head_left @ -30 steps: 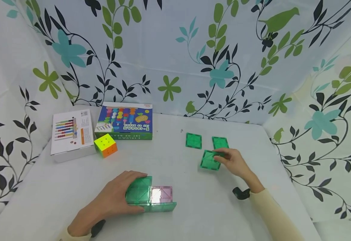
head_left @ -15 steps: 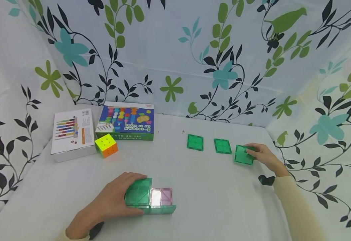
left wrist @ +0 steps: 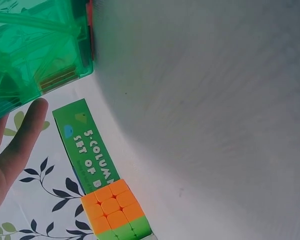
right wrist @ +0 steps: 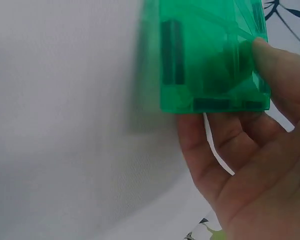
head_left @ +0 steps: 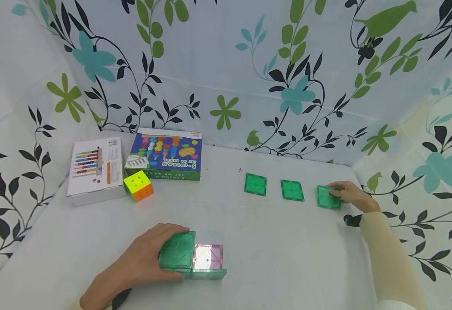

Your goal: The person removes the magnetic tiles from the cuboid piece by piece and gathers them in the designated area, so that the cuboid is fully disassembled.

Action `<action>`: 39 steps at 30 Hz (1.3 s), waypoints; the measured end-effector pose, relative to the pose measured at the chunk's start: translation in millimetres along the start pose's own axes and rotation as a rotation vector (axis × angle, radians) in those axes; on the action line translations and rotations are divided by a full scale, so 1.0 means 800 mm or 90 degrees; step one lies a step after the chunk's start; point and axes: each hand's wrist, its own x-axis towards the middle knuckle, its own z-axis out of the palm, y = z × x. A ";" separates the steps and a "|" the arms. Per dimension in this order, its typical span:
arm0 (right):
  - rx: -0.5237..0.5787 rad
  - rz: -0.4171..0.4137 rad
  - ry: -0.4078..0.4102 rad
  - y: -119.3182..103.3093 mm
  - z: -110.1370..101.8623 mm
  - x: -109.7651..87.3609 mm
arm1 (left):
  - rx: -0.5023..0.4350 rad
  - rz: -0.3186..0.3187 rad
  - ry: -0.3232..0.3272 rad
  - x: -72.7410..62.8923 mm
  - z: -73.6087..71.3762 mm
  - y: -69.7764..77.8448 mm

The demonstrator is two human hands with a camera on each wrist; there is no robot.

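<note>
At the front left my left hand (head_left: pixel 144 254) grips a see-through structure of magnetic tiles. Its green part (head_left: pixel 176 252) lies between my thumb and fingers, and a pink tile (head_left: pixel 208 257) adjoins it on the right. Close up in the left wrist view, the green tiles (left wrist: pixel 35 45) look layered. Far to the right, my right hand (head_left: pixel 351 196) pinches a square green magnetic tile (head_left: pixel 328 197) by its right side. The right wrist view has the thumb on one face of that tile (right wrist: pixel 215 55) and fingers behind it. Whether it touches the table is unclear.
Two flat green tiles, a left one (head_left: pixel 255 184) and a right one (head_left: pixel 292 190), lie in a row at the back right. A puzzle cube (head_left: pixel 138 186) stands before a blue-green box (head_left: pixel 164 155) and a white box (head_left: pixel 96 170). Patterned cloth (head_left: pixel 226 77) hangs behind the table.
My right hand has carried its green tile rightward, past the two flat tiles, to the right end of their row. My left hand keeps its grip on the tile structure.
</note>
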 end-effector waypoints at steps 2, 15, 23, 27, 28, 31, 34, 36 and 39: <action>-0.027 0.011 0.017 -0.003 -0.004 0.005 | 0.000 -0.010 0.001 -0.002 -0.002 0.001; -0.122 -0.052 0.152 -0.004 0.010 0.017 | 0.008 -0.007 0.000 -0.004 -0.006 0.004; -0.171 -0.091 0.209 -0.001 0.024 0.013 | 0.012 0.003 -0.001 -0.001 -0.003 0.002; -0.200 -0.111 0.213 -0.004 0.036 0.005 | 0.017 0.003 0.001 -0.001 -0.004 0.003; -0.206 -0.110 0.210 -0.005 0.039 0.003 | 0.017 0.002 0.002 -0.001 -0.004 0.003; -0.220 -0.095 0.199 -0.008 0.047 -0.002 | 0.016 -0.006 0.002 -0.002 -0.003 0.003; -0.227 -0.077 0.196 -0.009 0.050 -0.006 | 0.015 -0.013 -0.003 -0.002 -0.002 0.002; -0.224 -0.072 0.195 -0.009 0.050 -0.008 | 0.016 -0.016 -0.007 -0.001 0.000 0.001; -0.219 -0.070 0.194 -0.008 0.050 -0.011 | 0.021 -0.012 -0.008 0.001 0.001 0.000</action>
